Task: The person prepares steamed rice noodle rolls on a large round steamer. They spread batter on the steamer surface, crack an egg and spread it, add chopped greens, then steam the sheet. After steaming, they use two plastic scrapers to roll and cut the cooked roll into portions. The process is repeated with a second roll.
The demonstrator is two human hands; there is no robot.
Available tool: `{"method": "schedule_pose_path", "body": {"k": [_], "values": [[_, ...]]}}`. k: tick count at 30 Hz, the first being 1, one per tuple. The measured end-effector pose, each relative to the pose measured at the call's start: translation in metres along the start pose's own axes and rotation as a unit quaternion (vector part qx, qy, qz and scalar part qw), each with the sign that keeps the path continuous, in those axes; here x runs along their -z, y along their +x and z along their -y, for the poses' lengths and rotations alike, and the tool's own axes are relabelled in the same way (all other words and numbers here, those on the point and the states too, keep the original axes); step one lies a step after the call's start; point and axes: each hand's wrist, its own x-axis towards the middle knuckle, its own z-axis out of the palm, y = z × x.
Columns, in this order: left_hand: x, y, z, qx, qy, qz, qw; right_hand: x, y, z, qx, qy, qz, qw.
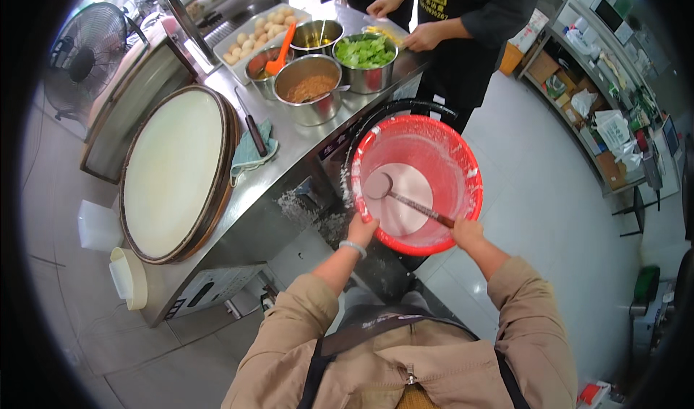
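In front of me is a red plastic tub (449, 154) with white, milky liquid (415, 192) in its bottom and white smears on its wall and rim. My left hand (362, 231) grips the near left part of the tub's rim. At the near right rim, my right hand (467, 233) is closed around the handle end of a ladle (415, 205); whether it also grips the rim I cannot tell. The ladle lies across the tub, its round bowl over the liquid at the left. A black round container (355, 146) shows behind and partly beneath the tub.
A steel counter (260, 178) runs along the left, bearing a round, wood-rimmed steamer with a white cloth top (173, 176), a dark-handled tool (255, 135), pots of chopped greens (364, 51) and brown filling (312, 88), and eggs (260, 32). A co-worker's hands (423, 36) are beyond.
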Motion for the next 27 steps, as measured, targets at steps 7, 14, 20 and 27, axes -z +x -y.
{"method": "schedule_pose_path", "body": {"k": [7, 14, 20, 27], "values": [[-0.078, -0.084, -0.027, -0.03, 0.111, -0.079, 0.99, -0.035, -0.021, -0.047, 0.086, 0.579, 0.422, 0.692], [-0.117, -0.123, -0.037, -0.062, 0.143, -0.094, 0.983, -0.066, -0.024, -0.109, 0.11, 0.253, 0.105, 0.955], [-0.142, -0.14, -0.032, -0.079, 0.148, -0.097, 0.981, -0.082, -0.045, -0.188, 0.074, 0.134, -0.018, 0.988], [-0.152, -0.148, -0.023, -0.087, 0.229, -0.077, 0.966, -0.106, -0.05, -0.209, 0.091, 0.339, 0.162, 0.922]]}}
